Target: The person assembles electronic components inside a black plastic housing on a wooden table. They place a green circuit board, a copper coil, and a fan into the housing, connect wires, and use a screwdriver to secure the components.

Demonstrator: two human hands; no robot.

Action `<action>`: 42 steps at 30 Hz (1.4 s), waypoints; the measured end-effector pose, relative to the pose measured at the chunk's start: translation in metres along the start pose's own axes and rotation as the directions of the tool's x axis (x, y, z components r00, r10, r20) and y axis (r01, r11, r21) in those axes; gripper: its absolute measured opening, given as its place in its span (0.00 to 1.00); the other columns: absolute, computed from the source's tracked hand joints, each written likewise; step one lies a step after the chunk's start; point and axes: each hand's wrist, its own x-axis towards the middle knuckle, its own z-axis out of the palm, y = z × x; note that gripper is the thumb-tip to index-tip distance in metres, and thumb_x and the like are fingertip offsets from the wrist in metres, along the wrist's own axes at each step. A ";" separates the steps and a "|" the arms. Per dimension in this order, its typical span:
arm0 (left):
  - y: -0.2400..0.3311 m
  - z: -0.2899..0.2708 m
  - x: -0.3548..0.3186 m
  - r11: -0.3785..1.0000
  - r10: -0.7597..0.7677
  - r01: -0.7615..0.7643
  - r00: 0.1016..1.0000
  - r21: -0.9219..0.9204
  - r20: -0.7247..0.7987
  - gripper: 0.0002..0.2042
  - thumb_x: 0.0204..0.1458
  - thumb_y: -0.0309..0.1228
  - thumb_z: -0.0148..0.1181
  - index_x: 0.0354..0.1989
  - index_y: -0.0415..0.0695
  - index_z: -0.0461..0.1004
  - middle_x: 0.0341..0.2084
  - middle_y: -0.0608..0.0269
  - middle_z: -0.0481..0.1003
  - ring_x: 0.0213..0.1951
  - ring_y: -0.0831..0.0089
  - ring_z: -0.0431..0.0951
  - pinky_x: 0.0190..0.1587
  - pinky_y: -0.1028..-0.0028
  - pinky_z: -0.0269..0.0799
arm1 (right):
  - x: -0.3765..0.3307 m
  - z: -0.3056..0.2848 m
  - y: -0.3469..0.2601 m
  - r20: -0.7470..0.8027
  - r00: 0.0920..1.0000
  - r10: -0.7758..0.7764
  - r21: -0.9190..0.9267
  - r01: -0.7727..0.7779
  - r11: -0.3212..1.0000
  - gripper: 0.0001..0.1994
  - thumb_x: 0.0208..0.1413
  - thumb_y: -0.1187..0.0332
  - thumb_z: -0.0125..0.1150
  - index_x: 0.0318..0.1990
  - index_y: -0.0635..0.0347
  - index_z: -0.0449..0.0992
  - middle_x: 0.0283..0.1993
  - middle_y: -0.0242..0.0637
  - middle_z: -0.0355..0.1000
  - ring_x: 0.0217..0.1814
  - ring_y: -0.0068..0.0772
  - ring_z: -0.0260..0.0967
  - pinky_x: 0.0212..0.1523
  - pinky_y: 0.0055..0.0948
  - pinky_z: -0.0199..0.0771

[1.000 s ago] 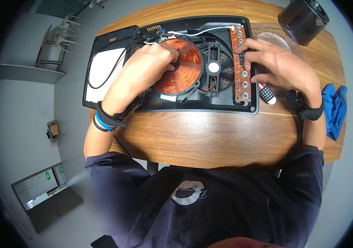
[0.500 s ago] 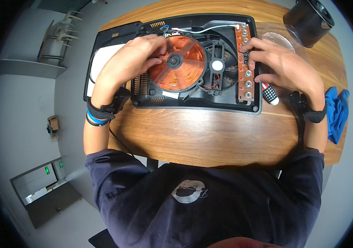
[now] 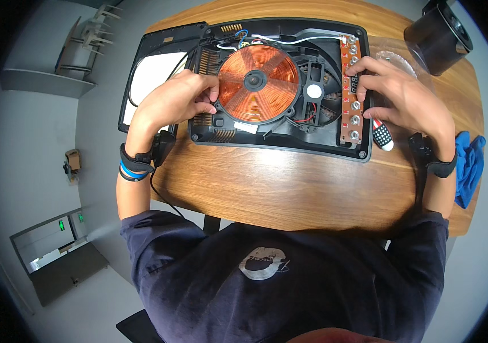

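Note:
An induction cooker housing (image 3: 244, 144) lies opened on the table, its inside facing up. Its round copper coil (image 3: 261, 106) sits at the left middle, beside a black fan (image 3: 329, 100). My left hand (image 3: 181, 100) has its thumb and curled fingers closed at the coil's left rim; the exact contact is partly hidden. Over the long orange circuit board (image 3: 346, 117) on the right side rests my right hand (image 3: 395, 88), fingers bent and apart. Its fingertips touch the board, and the thumb lies near the board's right edge. A white cable (image 3: 312, 40) runs along the top.
A black panel with a white sheet (image 3: 147, 74) lies left of the housing. To the right are a black cylindrical container (image 3: 438, 40), a clear plastic dish (image 3: 398, 60), a small dotted black-and-white object (image 3: 382, 137) and a blue cloth (image 3: 468, 168). A dark cord (image 3: 164, 197) hangs below my left wrist.
My left hand has drawn back from over the coil to its left rim, uncovering the coil's face. My right hand stays on the circuit board. The whole view has shifted slightly.

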 end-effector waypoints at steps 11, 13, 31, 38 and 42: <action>-0.012 0.006 -0.001 0.999 -0.001 -0.003 0.998 -0.046 -0.071 0.15 0.49 0.24 0.81 0.37 0.37 0.76 0.28 0.51 0.83 0.35 0.54 0.87 0.40 0.61 0.80 | 0.000 0.000 -0.003 0.013 0.999 0.031 0.014 -0.031 0.999 0.17 0.50 0.76 0.81 0.40 0.58 0.75 0.71 0.30 0.71 0.72 0.45 0.72 0.66 0.46 0.79; -0.017 0.005 -0.002 0.995 -0.040 0.033 0.996 -0.091 -0.080 0.17 0.49 0.26 0.82 0.40 0.36 0.78 0.29 0.51 0.85 0.35 0.59 0.88 0.40 0.63 0.82 | 0.000 -0.001 -0.003 0.021 0.999 0.029 0.013 -0.029 0.999 0.16 0.50 0.75 0.81 0.40 0.58 0.75 0.71 0.30 0.71 0.72 0.45 0.72 0.66 0.46 0.79; -0.004 0.001 0.007 0.985 -0.161 0.164 0.985 0.047 -0.059 0.31 0.51 0.35 0.83 0.60 0.34 0.76 0.37 0.45 0.87 0.42 0.55 0.90 0.49 0.60 0.85 | 0.000 0.000 0.000 0.008 1.000 0.005 0.019 -0.005 1.000 0.16 0.49 0.75 0.81 0.40 0.59 0.75 0.71 0.32 0.72 0.72 0.47 0.72 0.65 0.47 0.79; 0.008 0.004 0.001 0.946 0.057 0.019 0.973 0.325 -0.225 0.26 0.50 0.35 0.81 0.51 0.35 0.76 0.41 0.45 0.83 0.48 0.42 0.84 0.49 0.53 0.81 | -0.001 0.001 -0.002 -0.004 1.000 0.004 0.016 -0.004 1.000 0.16 0.49 0.75 0.81 0.39 0.60 0.76 0.71 0.33 0.72 0.72 0.48 0.72 0.66 0.47 0.78; 0.026 -0.003 0.001 0.912 0.081 0.015 0.973 0.409 -0.217 0.26 0.54 0.34 0.77 0.60 0.40 0.76 0.53 0.52 0.81 0.53 0.44 0.83 0.56 0.55 0.80 | -0.001 -0.002 -0.003 0.007 1.000 0.002 0.003 -0.002 1.000 0.17 0.47 0.76 0.82 0.39 0.58 0.76 0.72 0.31 0.71 0.71 0.45 0.73 0.65 0.44 0.81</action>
